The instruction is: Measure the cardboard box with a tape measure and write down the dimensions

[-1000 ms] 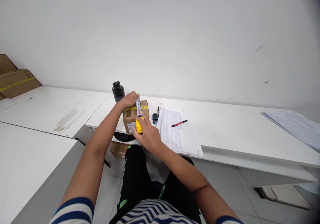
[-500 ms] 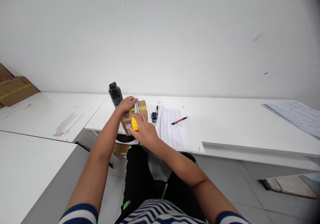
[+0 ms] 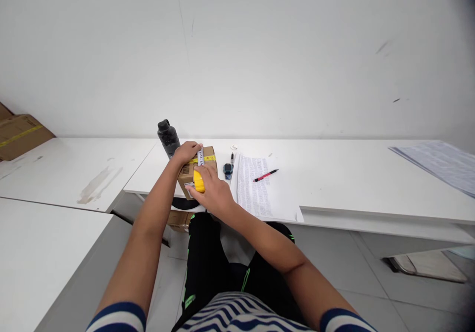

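A small cardboard box (image 3: 210, 164) with yellow tape across its top sits at the front edge of the white table, left of centre. My left hand (image 3: 186, 152) rests on its far left part, fingers closed on the end of a metal measuring blade (image 3: 201, 157). That blade, printed with numbers, lies across the top toward me. In my right hand (image 3: 217, 192) is the yellow tape measure (image 3: 199, 180), gripped at the box's near edge with the thumb low by a white label. My fingers partly cover the case and label.
Behind my left hand stands a dark bottle (image 3: 168, 138). Right of the box lie a watch (image 3: 227, 170), a black pen (image 3: 232, 158) and printed sheets (image 3: 253, 186) with a red pen (image 3: 266, 175). More papers (image 3: 438, 166) lie far right; cartons (image 3: 24, 135) stand far left.
My right hand and the tape measure have shifted closer to the box top, and less blade shows between my hands. My left hand stays at the far end. The whole view has shifted slightly.
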### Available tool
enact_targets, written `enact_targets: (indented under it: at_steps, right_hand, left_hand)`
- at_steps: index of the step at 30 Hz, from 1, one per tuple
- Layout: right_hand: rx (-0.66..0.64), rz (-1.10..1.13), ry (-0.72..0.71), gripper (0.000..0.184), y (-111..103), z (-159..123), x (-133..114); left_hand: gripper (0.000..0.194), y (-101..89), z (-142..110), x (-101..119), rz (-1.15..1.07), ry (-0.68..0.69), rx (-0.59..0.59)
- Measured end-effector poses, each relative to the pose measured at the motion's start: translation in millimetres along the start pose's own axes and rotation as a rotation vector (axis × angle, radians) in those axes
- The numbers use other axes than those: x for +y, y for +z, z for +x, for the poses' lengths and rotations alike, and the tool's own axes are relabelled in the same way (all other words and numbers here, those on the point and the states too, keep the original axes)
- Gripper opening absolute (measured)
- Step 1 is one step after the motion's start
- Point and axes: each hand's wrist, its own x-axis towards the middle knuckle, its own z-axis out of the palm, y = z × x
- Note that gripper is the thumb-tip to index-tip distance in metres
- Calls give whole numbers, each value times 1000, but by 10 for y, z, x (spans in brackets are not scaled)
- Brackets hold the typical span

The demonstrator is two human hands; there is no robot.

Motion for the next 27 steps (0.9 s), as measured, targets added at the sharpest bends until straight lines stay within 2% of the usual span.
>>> enact_targets:
  at_steps: [8,11,14,16,22,27]
  right_hand:
    - [18,58,4,58,25,-1,22]
    - [33,140,-27,57,42,-6,56]
    - [65,265,-85,52,1,-7,122]
    - [77,353,-91,51,-77,14,186]
    - [76,556,12,58,-344,259,500]
    - [60,644,6,78,-291,491,759]
  left_hand:
    - [43,3,-12,18,43,1,2]
    - [47,0,-28,5,64,3,23]
    - [56,-31,-71,-45,-16,-14,74]
    - [63,-67,-106,-105,-103,-33,104]
    - [84,-196,-241,-387,-398,-108,210]
    - [66,-177,-414,-687,-481,-72,359]
